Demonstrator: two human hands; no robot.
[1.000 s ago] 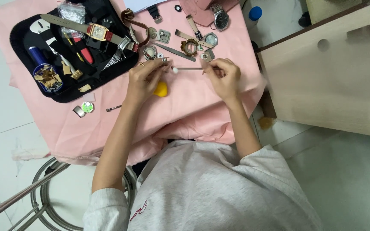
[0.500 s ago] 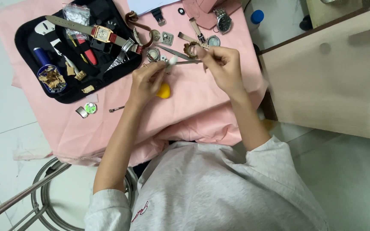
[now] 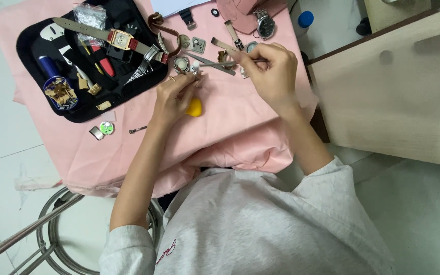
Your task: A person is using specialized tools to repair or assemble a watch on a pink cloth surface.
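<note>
Pink cloth (image 3: 230, 122) covers the desk, white tile floor around it, pale cabinet (image 3: 393, 91) to the right. Left hand (image 3: 175, 97) curled around a small yellow bulb-shaped tool (image 3: 195, 107), fingertips pinching a tiny white-and-metal part (image 3: 195, 69) just above the cloth. Right hand (image 3: 271, 71) closed on slim metal tweezers (image 3: 219, 64), tips reaching toward that part. Black tool tray (image 3: 31, 46) at upper left, holding a rectangular gold-cased watch with brown strap (image 3: 119, 38), a blue cylinder (image 3: 49, 65) and small tools. Loose watch cases and strap pieces lie scattered near the hands; a round steel watch (image 3: 266, 23) sits at the top edge. Small green disc (image 3: 106, 128) below the tray.
</note>
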